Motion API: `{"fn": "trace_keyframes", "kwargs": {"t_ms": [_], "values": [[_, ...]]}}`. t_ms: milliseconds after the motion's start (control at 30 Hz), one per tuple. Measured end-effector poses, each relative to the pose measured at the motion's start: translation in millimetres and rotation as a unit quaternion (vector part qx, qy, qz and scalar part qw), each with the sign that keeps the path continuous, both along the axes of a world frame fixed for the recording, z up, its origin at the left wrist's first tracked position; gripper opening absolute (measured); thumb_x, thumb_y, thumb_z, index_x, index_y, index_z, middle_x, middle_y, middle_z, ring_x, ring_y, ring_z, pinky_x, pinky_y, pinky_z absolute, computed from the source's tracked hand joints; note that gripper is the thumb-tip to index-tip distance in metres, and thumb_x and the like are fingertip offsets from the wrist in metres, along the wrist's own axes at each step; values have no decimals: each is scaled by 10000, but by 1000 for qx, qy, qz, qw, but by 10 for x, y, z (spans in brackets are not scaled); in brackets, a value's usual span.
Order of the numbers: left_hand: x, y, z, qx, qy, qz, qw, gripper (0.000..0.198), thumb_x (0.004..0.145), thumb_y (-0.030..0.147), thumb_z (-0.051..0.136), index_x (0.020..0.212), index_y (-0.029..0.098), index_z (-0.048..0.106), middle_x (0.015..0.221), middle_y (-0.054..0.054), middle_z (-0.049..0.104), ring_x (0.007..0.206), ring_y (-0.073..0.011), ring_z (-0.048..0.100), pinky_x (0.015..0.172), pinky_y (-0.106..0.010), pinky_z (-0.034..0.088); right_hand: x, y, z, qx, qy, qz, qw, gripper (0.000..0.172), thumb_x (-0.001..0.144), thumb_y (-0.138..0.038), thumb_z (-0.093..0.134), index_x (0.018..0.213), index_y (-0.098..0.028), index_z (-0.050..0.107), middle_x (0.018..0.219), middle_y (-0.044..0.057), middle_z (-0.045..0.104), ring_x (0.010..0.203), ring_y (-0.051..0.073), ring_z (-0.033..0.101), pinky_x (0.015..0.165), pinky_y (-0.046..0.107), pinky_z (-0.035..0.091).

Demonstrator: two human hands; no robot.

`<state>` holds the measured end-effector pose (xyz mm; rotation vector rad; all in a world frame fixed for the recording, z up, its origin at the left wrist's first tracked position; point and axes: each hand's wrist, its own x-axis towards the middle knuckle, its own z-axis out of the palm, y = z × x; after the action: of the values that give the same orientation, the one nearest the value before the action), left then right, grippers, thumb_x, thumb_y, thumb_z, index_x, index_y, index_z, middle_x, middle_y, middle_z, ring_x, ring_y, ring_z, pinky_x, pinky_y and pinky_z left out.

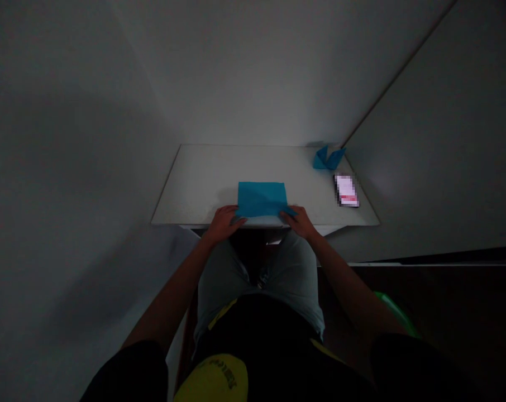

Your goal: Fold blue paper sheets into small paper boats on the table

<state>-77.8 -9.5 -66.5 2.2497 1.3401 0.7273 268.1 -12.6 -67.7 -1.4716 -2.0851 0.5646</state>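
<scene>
A blue sheet of paper (262, 197) lies near the front edge of the white table, its long side across in front of me. My left hand (225, 224) grips its near left corner between thumb and fingers. At the near right corner my right hand (300, 222) pinches the paper, and a bit of blue shows between thumb and fingers. Along the near side, a paler strip shows just below the sheet; I cannot tell whether it is paper or tabletop.
A folded blue paper shape (328, 158) with two raised points stands at the table's back right. In front of it lies a phone (346, 190) with a lit, blurred screen. Walls close in the narrow white table (203, 167) behind and at right. Something green (397, 312) is low at right.
</scene>
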Motion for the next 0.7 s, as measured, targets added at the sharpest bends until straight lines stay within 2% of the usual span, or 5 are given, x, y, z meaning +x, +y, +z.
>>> {"fn": "trace_keyframes", "kwargs": {"t_ms": [100, 200, 333, 500, 700], "values": [[126, 133, -1, -11, -47, 43, 998, 392, 1020, 551, 615, 863, 239, 793, 972, -103, 801, 1019, -294, 710, 1013, -450, 505, -48, 100, 19, -38, 45, -49, 997, 562, 1015, -710, 436, 777, -242, 634, 743, 51, 688, 774, 255, 661, 770, 373, 512], [184, 212, 3, -36, -85, 104, 990, 449, 997, 576, 625, 714, 231, 677, 725, -47, 685, 794, -231, 633, 835, -362, 484, -100, 206, 63, -45, 104, -102, 988, 573, 970, -791, 430, 831, -256, 577, 744, 21, 646, 733, 225, 597, 712, 341, 480], [199, 240, 5, -68, -150, 127, 978, 407, 998, 559, 600, 764, 227, 600, 743, -3, 635, 734, -179, 563, 742, -309, 422, -166, 325, 106, -35, 127, -134, 982, 574, 943, -833, 413, 842, -274, 499, 747, 9, 612, 724, 213, 563, 698, 331, 463], [216, 240, 14, -62, -182, 153, 969, 338, 1025, 475, 589, 797, 233, 523, 697, 32, 543, 690, -156, 514, 685, -292, 375, -191, 340, 87, -26, 136, -136, 981, 551, 971, -819, 376, 866, -284, 451, 757, 3, 606, 729, 211, 575, 702, 331, 461], [238, 264, -9, -69, -190, 182, 962, 219, 1035, 425, 621, 941, 229, 593, 776, 9, 657, 738, -173, 610, 718, -290, 435, -117, 306, 25, -81, 142, -82, 983, 528, 930, -789, 541, 1054, -277, 514, 787, 5, 691, 692, 219, 624, 683, 335, 488]]}}
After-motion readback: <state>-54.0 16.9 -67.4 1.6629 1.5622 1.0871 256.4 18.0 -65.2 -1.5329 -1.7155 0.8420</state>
